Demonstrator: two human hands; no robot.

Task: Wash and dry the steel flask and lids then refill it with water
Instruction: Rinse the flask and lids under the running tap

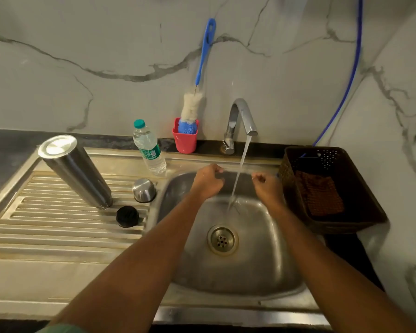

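At the left of the frame, the steel flask (75, 171) stands upside down on the draining board (46, 227). Its mouth is down on the ridges and its flat bottom faces up. Its long side runs from the lower right to the upper left of the picture.

It is hard and smooth. It looks wet, so it may slip, and it is likely light with no water in it. Wrap your whole hand around the middle of the body.

Just right of its mouth lies the small black lid (127, 216). It looks ridged and easy to pinch by the rim. Above that sits the steel lid (144, 190), dome up like a little bowl turned over. It is round and shiny, so cup it from the top.

In the middle, over the sink (262, 248), your left hand (208, 181) has its fingers curled in and holds nothing. The water (240, 169) runs down just right of it. Your right hand (267, 187) is on the other side of the water, its fingers curled too, with nothing in them.

At the right, a cloth (318, 197) lies in the brown basket (370, 212). It could do for drying.
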